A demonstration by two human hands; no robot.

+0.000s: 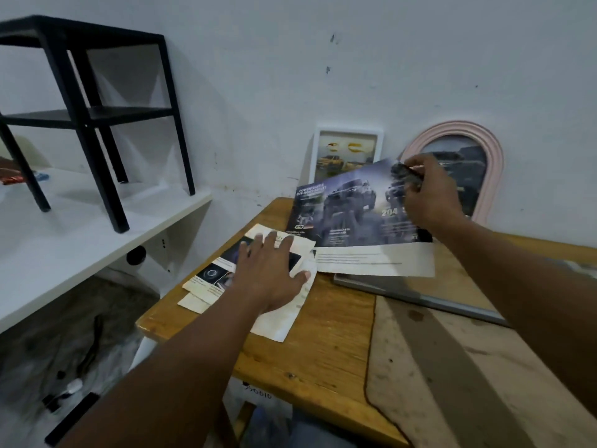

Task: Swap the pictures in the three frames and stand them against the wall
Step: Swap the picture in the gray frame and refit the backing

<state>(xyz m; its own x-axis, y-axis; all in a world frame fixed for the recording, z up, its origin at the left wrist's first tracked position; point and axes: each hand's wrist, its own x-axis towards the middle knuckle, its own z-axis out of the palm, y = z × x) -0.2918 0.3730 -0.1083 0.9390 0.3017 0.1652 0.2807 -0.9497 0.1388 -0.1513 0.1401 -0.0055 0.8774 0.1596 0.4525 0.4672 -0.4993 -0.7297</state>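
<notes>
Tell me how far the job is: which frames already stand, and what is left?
Looks done: the white frame and the pink arched frame lean on the wall with pictures inside. In hand: the right hand pinches a truck page, the left hand rests flat on loose papers. Left: the grey frame lies flat on the table; it probably needs a picture and standing up.
</notes>
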